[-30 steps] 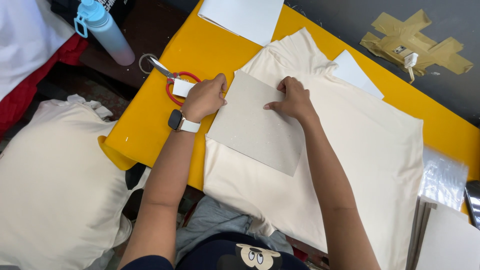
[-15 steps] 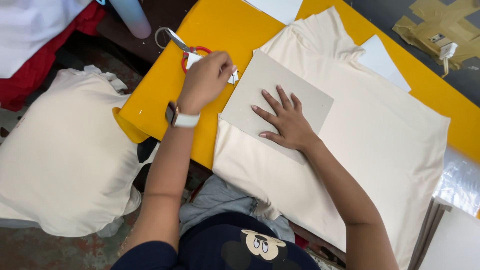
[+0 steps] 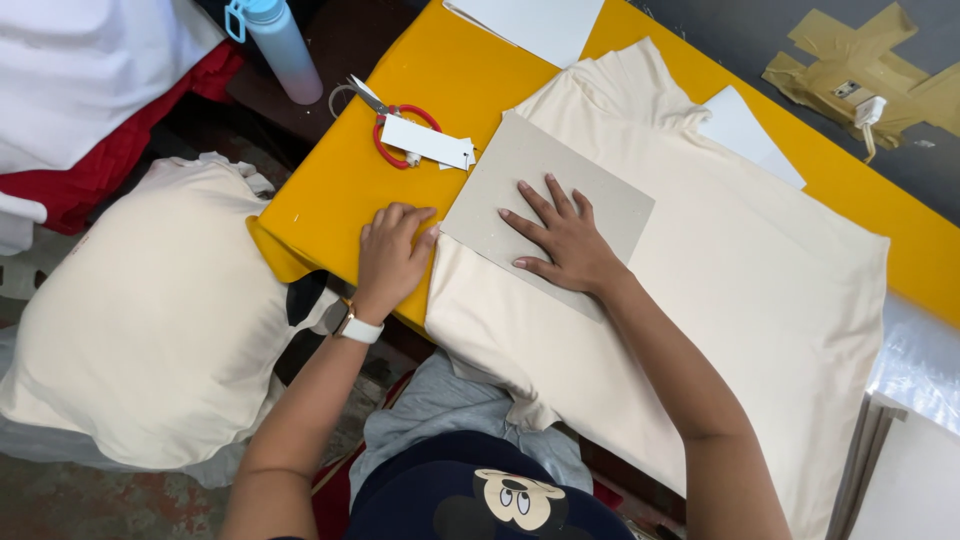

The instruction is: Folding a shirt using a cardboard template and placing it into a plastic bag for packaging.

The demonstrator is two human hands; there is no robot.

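So the right hand [image 3: 565, 240] is lying flat with fingers spread wide, pressing down on a grey cardboard sheet [image 3: 545, 205] that's sitting on top of a cream t-shirt [image 3: 720, 310] spread across the yellow counter [image 3: 450, 70]. The left hand [image 3: 393, 250] is resting at about 9 o'clock from the cardboard, fingers loosely curled and holding nothing, fingertips touching the near-left edge of the shirt right at the board's corner. The cardboard's long axis is running from roughly 10 o'clock to 4 o'clock, and the right hand is clearly the nearer one since it's planted right on it, while the left is just beside it on the bare counter. Red-handled scissors [image 3: 395, 125] with a white paper tag [image 3: 428, 143] lying over them are sitting near, at 12 o'clock from the left hand. A light blue water bottle [image 3: 278, 45] is standing well off at 11 o'clock.
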